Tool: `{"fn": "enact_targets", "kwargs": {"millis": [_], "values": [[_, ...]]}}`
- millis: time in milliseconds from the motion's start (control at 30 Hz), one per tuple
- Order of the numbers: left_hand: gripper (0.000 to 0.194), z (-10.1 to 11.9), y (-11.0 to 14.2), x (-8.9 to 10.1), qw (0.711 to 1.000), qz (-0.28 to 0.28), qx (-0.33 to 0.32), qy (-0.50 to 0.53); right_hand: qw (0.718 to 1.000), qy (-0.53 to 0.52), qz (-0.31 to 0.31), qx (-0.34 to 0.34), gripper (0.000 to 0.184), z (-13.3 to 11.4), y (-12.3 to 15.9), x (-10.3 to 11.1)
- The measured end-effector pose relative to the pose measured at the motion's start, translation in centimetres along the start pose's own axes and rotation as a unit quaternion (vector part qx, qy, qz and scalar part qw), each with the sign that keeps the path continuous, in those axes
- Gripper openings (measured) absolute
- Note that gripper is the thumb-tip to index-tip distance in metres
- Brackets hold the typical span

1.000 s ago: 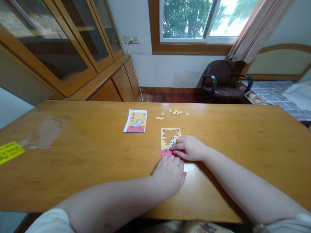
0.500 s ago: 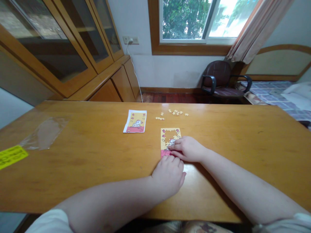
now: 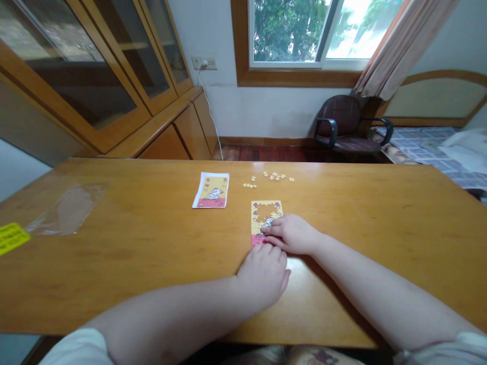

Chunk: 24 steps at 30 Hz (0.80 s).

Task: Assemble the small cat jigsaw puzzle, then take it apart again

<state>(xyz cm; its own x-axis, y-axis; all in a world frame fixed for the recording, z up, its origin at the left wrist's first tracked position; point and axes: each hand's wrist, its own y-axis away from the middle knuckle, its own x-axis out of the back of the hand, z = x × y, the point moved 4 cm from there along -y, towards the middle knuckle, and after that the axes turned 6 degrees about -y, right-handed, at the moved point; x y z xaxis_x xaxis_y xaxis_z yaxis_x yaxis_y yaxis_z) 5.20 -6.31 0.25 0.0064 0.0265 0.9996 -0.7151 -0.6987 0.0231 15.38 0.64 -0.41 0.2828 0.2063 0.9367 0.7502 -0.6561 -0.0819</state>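
A partly assembled jigsaw puzzle (image 3: 255,223) lies on the wooden table in front of me, yellow above and pink below, with a white cartoon animal and a gap in its upper middle. My right hand (image 3: 291,233) rests over its right side, fingers stretched out and touching the animal part. At the lower edge is my left hand (image 3: 262,276), its fingers curled and pressed together; whatever lies under them is hidden. Several loose puzzle pieces (image 3: 274,176) are scattered beyond the puzzle, with a short joined row of pieces (image 3: 250,185) nearer to it.
A picture card (image 3: 211,190) of the same design lies left of the puzzle. Farther left are a clear plastic bag (image 3: 70,210) and a yellow strip (image 3: 13,238). Past the table (image 3: 152,243) stand a glass-fronted cabinet (image 3: 152,109) and an armchair (image 3: 344,121).
The yellow strip at the left edge has shifted farther left. My right fingertips have slid very slightly left on the puzzle; my left hand looks nearly unmoved.
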Motion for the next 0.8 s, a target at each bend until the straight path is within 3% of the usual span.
{"fn": "enact_targets", "kwargs": {"millis": [233, 800], "values": [[0.034, -0.1, 0.08, 0.19, 1.0, -0.011, 0.004, 0.014, 0.999, 0.026, 0.029, -0.037, 0.038, 0.33, 0.05, 0.73], [0.033, -0.06, 0.0, 0.19, 1.0, -0.005, 0.007, 0.014, 0.998, 0.006, -0.007, -0.057, 0.037, 0.09, -0.18, 0.63]]}}
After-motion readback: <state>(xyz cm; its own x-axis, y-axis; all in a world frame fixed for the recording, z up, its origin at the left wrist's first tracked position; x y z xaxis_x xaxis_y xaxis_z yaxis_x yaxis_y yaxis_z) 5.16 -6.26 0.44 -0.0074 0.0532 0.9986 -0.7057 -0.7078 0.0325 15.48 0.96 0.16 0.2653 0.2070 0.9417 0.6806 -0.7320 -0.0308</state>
